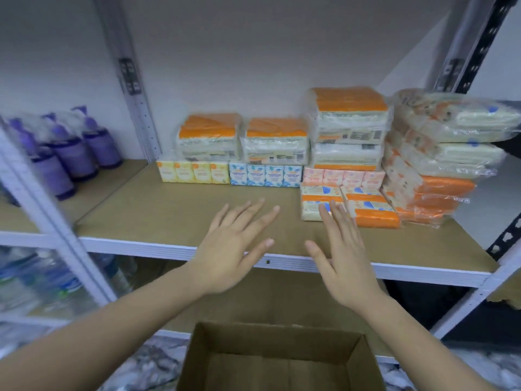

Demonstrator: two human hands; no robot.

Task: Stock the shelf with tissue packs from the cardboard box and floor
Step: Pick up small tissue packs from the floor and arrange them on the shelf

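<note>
Shelf board (174, 221), partly stocked; both hands empty above its front edge.

Left hand (234, 249) and right hand (346, 255): fingers spread, holding nothing. Tissue packs (349, 206) lie at the board's right rear, stacked high at the far right (439, 153). Risk: that leaning stack may slide off if nudged. Cardboard box (282, 359) below the board is cut off; no packs show inside. Purple bottles (70, 153) left of the board are blurred.

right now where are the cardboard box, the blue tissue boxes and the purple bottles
cardboard box (197, 359), head view, on its left wall.
blue tissue boxes (265, 175), head view, on the front face of the row's middle.
purple bottles (73, 153), head view, on the body of a middle bottle.
</note>
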